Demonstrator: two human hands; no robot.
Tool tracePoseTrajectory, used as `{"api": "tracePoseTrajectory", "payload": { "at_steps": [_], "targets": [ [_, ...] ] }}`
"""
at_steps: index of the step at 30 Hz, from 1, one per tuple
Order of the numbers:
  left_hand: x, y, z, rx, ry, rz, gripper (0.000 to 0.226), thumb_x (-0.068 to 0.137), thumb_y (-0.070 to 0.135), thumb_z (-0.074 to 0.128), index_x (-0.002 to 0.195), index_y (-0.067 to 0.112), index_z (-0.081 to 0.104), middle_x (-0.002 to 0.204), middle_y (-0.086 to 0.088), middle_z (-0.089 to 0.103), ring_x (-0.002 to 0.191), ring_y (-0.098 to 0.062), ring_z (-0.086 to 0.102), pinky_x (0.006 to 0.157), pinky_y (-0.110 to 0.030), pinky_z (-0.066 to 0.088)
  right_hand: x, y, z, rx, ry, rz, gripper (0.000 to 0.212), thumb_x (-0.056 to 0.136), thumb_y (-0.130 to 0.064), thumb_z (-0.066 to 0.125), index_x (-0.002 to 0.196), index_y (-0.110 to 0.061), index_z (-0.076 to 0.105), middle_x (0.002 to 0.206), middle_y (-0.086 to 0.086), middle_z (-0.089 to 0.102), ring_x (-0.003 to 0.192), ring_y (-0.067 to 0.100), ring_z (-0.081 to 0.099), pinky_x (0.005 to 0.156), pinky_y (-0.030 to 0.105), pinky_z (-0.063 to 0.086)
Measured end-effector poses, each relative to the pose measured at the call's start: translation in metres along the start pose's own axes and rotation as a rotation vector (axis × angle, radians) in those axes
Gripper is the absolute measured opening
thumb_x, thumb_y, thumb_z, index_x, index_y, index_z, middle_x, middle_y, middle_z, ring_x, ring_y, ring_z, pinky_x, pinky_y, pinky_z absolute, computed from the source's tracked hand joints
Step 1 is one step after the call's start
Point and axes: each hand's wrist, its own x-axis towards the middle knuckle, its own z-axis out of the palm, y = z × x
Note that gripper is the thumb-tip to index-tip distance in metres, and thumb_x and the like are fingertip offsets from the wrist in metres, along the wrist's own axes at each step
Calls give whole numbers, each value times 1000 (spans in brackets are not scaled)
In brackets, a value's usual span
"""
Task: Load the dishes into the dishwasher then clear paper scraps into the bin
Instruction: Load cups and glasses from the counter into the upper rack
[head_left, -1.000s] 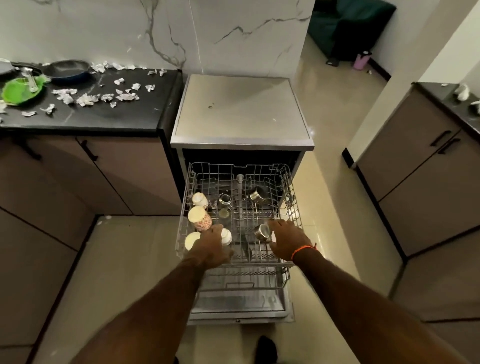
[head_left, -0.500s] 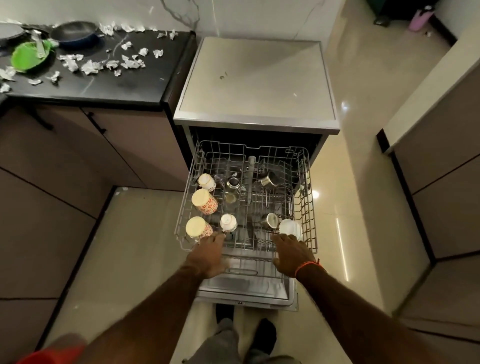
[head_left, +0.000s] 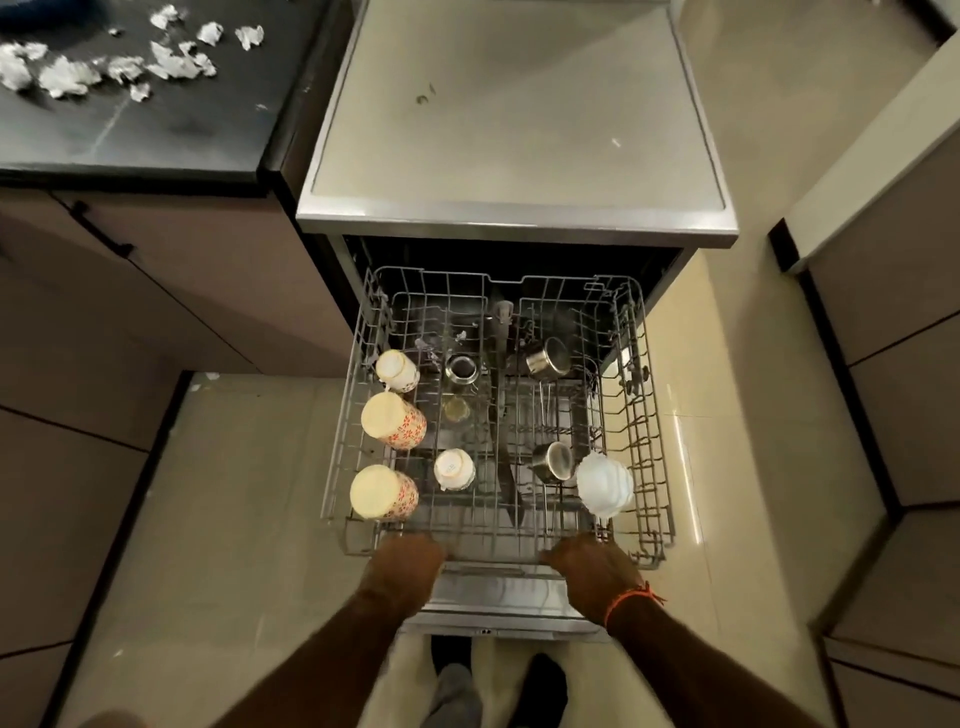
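Leftmost, paper scraps (head_left: 119, 67) strewn on dark counter (head_left: 156, 130). Centre, wire rack (head_left: 644, 415) pulled out of dishwasher (head_left: 514, 130), holding floral cups (head_left: 392, 421), steel cups (head_left: 550, 460), white bowl (head_left: 605, 483). Left hand (head_left: 402, 569) and right hand (head_left: 595, 564) curled on rack's front edge; fingertips hidden.

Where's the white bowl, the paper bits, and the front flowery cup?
white bowl (head_left: 605, 484): head view, its upturned bottom.
paper scraps (head_left: 67, 78): head view, one crumpled piece on the counter.
front flowery cup (head_left: 376, 492): head view, its cream base.
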Motion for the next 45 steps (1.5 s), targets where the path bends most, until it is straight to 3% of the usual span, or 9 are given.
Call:
{"api": "tracePoseTrajectory", "payload": {
  "at_steps": [3, 7, 10, 17, 24, 27, 32, 38, 45],
  "targets": [
    [7, -2, 1, 95, 2, 39, 48, 99, 4, 45, 140, 27, 55, 123, -4, 68, 108, -27, 68, 92, -41, 53, -5, 1, 7, -61, 81, -53, 53, 93, -2, 51, 142, -22, 50, 131, 6, 62, 118, 31, 59, 85, 45, 56],
    [9, -7, -3, 136, 40, 106, 49, 101, 3, 42, 146, 23, 46, 123, -7, 68, 108, -28, 67, 88, -40, 54, -3, 4, 18, -46, 155, -29, 57, 62, -8, 86, 114, -23, 69, 96, -3, 74, 80, 17, 71, 53, 34, 59],
    [26, -19, -20, 125, 104, 47, 46, 104, 8, 40, 146, 27, 46, 119, -3, 68, 100, -22, 69, 80, -36, 58, 16, 5, 0, 9, 252, 29, 52, 67, -8, 84, 115, -22, 70, 99, 0, 76, 80, 18, 73, 59, 35, 61],
    [93, -47, -81, 217, 176, 24, 41, 106, 13, 41, 145, 27, 44, 89, 1, 64, 70, -15, 59, 57, -29, 48, 73, 28, -70, 7, 312, 151, 42, 95, -13, 51, 136, -22, 55, 127, 5, 67, 111, 25, 66, 85, 43, 59],
    [166, -81, -142, 317, 203, 7, 36, 104, 13, 47, 137, 24, 57, 92, 1, 67, 80, -19, 69, 63, -34, 55, 136, 60, -136, -75, 385, 194, 45, 95, -10, 41, 135, -24, 59, 117, 3, 70, 103, 26, 68, 78, 39, 59],
    [203, -102, -152, 304, 237, 58, 52, 102, 11, 47, 149, 31, 43, 109, -5, 68, 94, -25, 68, 75, -40, 56, 160, 71, -155, -110, 397, 209, 46, 92, -7, 46, 134, -21, 60, 113, 8, 71, 98, 34, 69, 74, 42, 59],
    [238, -117, -173, 246, 359, 86, 44, 105, 13, 43, 147, 26, 47, 98, -4, 67, 84, -24, 67, 72, -38, 59, 196, 93, -174, -125, 422, 268, 45, 90, -6, 54, 131, -24, 61, 97, 8, 72, 81, 34, 71, 63, 41, 60],
    [279, -135, -189, 223, 407, 100, 50, 104, 13, 51, 150, 29, 42, 112, -6, 69, 94, -26, 69, 79, -42, 61, 232, 108, -194, -71, 476, 313, 54, 87, -1, 52, 134, -28, 58, 102, 8, 72, 87, 37, 71, 70, 40, 58],
    [315, -147, -222, -108, 544, -41, 32, 99, 20, 61, 131, 21, 63, 116, -12, 71, 103, -28, 70, 87, -42, 59, 266, 125, -228, -28, 509, 430, 32, 95, -15, 52, 121, -24, 69, 94, 9, 73, 87, 31, 72, 69, 37, 53]
  ]
}}
